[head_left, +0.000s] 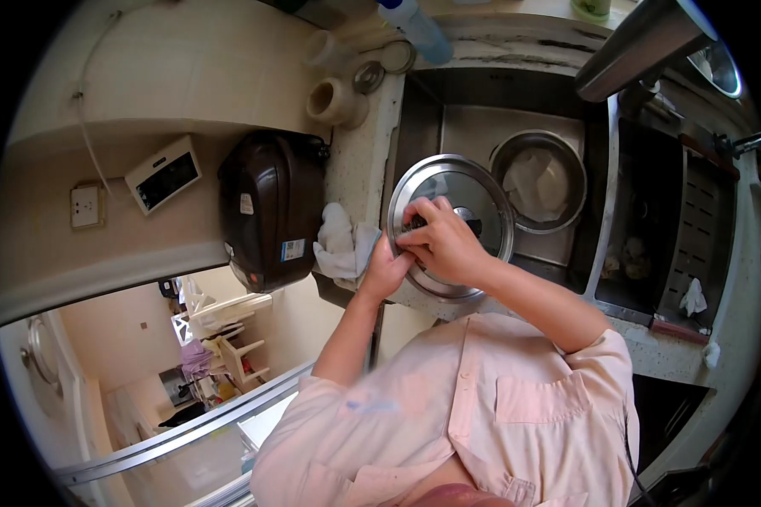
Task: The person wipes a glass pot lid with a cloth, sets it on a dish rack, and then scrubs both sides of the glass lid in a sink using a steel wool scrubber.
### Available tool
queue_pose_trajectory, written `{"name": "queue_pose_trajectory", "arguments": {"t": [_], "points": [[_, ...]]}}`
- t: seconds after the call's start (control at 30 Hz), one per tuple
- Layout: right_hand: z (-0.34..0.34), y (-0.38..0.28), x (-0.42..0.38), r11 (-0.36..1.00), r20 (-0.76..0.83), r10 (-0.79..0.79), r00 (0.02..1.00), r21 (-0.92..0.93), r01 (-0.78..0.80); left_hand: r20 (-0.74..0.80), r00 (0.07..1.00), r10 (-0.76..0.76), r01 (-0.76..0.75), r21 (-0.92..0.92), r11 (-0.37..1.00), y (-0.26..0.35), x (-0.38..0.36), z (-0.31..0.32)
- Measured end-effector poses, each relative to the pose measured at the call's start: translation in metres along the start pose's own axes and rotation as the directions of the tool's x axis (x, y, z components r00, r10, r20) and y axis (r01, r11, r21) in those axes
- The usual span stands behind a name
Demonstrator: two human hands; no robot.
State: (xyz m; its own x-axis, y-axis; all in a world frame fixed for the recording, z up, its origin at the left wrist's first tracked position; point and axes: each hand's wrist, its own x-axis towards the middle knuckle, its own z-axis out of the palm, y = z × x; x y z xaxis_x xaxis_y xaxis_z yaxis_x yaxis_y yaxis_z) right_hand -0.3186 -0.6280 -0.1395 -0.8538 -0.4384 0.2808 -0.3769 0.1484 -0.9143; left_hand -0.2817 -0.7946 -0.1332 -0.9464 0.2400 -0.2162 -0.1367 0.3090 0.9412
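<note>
A round glass pot lid [475,188] with a wide steel rim is held over the near left part of the sink, tilted. My left hand [385,270] is closed on the lid's left edge. Above the lid's glass, my right hand [448,243] is closed, with its fingertips near that same edge. A small dark, rough-looking pad [412,223] shows under its fingers, mostly hidden. The lid's dark knob [472,224] is partly covered by my right hand. Beside the lid, a round steel pot [582,182] sits in the sink with something pale inside.
The steel sink [461,122] has a second basin [638,203] on its right. A grey cylinder [643,51] juts over the back edge. On the left counter are a dark brown appliance [271,211], a whitish cloth [338,249] and a beige jar [330,103]. A blue bottle [423,35] stands behind.
</note>
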Motion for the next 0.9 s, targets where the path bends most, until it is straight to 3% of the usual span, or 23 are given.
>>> {"name": "queue_pose_trajectory", "arguments": {"t": [0.07,0.13,0.17,0.2,0.23,0.27,0.33,0.4,0.47,0.53,0.6,0.63,0.7,0.73,0.8,0.9], "points": [[-0.016,0.010,-0.003,1.000,0.118,-0.014,0.993,0.013,0.013,-0.020,0.996,-0.089,0.084,-0.198,0.977,-0.001,0.003,0.008],[-0.030,0.048,0.001,0.995,0.042,0.073,0.996,0.069,-0.076,-0.002,0.982,-0.188,0.179,-0.294,0.939,0.003,0.004,0.007],[-0.039,0.062,0.003,0.930,-0.062,0.291,0.955,0.254,-0.267,0.018,0.970,-0.243,0.237,-0.291,0.927,0.009,0.004,0.001],[-0.044,0.096,0.004,0.912,-0.184,0.380,0.906,0.235,-0.335,0.038,0.954,-0.296,0.294,-0.288,0.911,0.013,0.004,-0.002],[-0.053,0.128,-0.001,0.901,-0.340,0.369,0.865,-0.099,-0.423,0.005,0.957,-0.290,0.280,-0.277,0.919,0.016,0.005,-0.001],[-0.057,0.177,-0.011,0.830,-0.385,0.434,0.815,-0.181,-0.527,-0.004,0.960,-0.279,0.266,-0.286,0.921,0.014,0.004,-0.003],[-0.060,0.248,-0.043,0.562,-0.581,0.544,0.606,-0.284,-0.777,-0.030,0.968,-0.249,0.228,-0.306,0.924,0.006,0.002,-0.006],[-0.040,0.294,-0.079,0.242,-0.580,0.656,0.484,-0.446,-0.862,-0.053,0.960,-0.275,0.249,-0.286,0.925,0.011,-0.001,-0.005],[-0.016,0.355,-0.116,0.370,-0.393,0.664,0.636,-0.566,-0.737,-0.071,0.960,-0.272,0.242,-0.281,0.929,0.011,-0.001,-0.004],[-0.019,0.351,-0.117,0.417,-0.287,0.724,0.627,-0.542,-0.729,-0.092,0.965,-0.245,0.207,-0.302,0.930,0.009,-0.003,0.000],[-0.053,0.325,-0.083,0.356,-0.288,0.834,0.472,-0.373,-0.857,-0.085,0.960,-0.268,0.237,-0.270,0.933,0.008,-0.004,0.000],[-0.067,0.275,-0.063,0.416,-0.360,0.788,0.500,-0.288,-0.863,-0.080,0.958,-0.275,0.247,-0.256,0.935,0.007,-0.003,-0.001],[-0.071,0.238,-0.047,0.567,-0.485,0.608,0.629,-0.289,-0.771,-0.077,0.960,-0.270,0.240,-0.275,0.931,0.002,-0.001,0.000],[-0.071,0.206,-0.038,0.706,-0.402,0.629,0.666,-0.066,-0.706,-0.073,0.960,-0.271,0.241,-0.285,0.928,0.000,-0.001,0.002],[-0.056,0.129,-0.022,0.875,-0.380,0.471,0.796,0.084,-0.477,-0.039,0.960,-0.276,0.252,-0.296,0.921,0.000,0.000,0.004],[-0.023,0.034,-0.009,0.953,-0.266,0.251,0.931,0.237,-0.190,-0.084,0.977,-0.196,0.172,-0.232,0.957,0.003,0.005,0.014]]}}
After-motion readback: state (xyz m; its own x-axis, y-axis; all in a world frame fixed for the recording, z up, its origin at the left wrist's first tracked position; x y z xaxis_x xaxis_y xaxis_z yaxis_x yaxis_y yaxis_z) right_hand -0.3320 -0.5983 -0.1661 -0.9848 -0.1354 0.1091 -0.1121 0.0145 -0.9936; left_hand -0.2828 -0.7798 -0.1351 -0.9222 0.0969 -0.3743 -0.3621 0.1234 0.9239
